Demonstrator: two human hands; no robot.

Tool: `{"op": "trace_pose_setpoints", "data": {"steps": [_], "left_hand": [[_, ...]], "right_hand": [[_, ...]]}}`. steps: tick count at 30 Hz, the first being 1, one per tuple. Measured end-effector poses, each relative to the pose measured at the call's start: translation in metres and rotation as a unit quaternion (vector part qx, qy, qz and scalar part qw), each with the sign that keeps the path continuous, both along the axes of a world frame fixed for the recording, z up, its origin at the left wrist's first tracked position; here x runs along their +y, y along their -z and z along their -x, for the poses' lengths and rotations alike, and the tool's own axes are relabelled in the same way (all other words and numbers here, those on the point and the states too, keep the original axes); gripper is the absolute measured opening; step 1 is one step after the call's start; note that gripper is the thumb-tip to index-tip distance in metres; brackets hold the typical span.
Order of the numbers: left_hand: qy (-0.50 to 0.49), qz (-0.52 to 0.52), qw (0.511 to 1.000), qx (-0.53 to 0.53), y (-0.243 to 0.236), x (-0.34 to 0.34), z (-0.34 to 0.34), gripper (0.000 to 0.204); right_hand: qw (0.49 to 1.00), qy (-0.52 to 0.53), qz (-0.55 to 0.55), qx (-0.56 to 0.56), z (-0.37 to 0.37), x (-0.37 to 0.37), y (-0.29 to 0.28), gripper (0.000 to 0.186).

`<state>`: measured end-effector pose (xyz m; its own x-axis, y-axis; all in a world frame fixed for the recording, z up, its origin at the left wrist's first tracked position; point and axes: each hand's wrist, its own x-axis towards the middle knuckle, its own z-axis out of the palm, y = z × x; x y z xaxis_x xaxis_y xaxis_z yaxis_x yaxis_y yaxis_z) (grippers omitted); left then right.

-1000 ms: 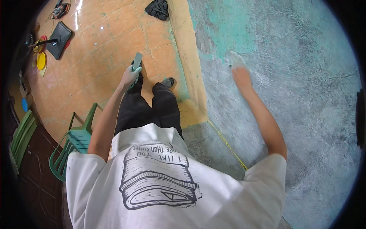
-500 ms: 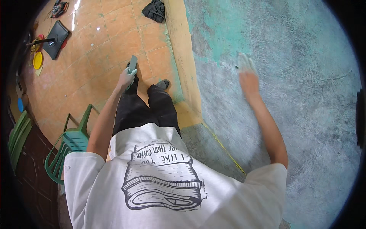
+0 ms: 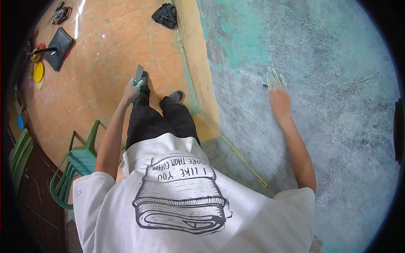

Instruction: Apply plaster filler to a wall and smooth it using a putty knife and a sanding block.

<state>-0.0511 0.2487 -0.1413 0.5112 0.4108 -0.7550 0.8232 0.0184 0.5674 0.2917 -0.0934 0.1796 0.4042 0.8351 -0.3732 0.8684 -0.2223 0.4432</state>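
In my left hand (image 3: 132, 89), closed around its handle, is a putty knife (image 3: 139, 71) with a flat grey blade, held away from the wall over the floor near my left foot. My right hand (image 3: 278, 90), its fingers whitened with dust, lies flat against the blue-grey wall (image 3: 337, 126). Under its palm and fingers is a thin flat piece (image 3: 265, 79), like sandpaper; only a dark edge shows beside the index finger. Green paint patches (image 3: 253, 42) cover the wall above this hand.
A green plastic chair (image 3: 80, 162) stands at left on orange floor tiles (image 3: 122, 55). Farther off lie a black bag (image 3: 165, 16), a dark flat base with a pole (image 3: 59, 48), a yellow round lid (image 3: 38, 72) and a tool (image 3: 61, 14). A yellow strip (image 3: 244, 161) runs by the wall.
My right hand has slid slightly down the wall and a little right, with the flat piece under it. The left hand with the putty knife has shifted slightly left.
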Motion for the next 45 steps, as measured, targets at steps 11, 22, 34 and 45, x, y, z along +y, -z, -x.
{"op": "trace_pose_setpoints", "data": {"steps": [11,22,34,45], "left_hand": [[-0.006,0.008,1.000,-0.029,0.008,0.005,0.014,0.029],[-0.057,0.042,0.997,-0.030,0.023,0.017,0.034,0.026],[-0.023,0.048,0.998,-0.015,0.012,0.010,0.018,0.033],[-0.024,0.051,0.998,-0.026,0.002,-0.004,0.002,0.034]], "right_hand": [[0.995,0.048,0.062,0.058,-0.016,-0.019,0.145,0.051],[1.000,0.024,-0.010,-0.014,0.005,-0.013,0.027,0.050],[1.000,0.014,0.013,0.015,-0.013,0.014,0.010,0.049],[0.977,0.140,0.142,0.081,-0.015,-0.015,0.143,0.053]]}}
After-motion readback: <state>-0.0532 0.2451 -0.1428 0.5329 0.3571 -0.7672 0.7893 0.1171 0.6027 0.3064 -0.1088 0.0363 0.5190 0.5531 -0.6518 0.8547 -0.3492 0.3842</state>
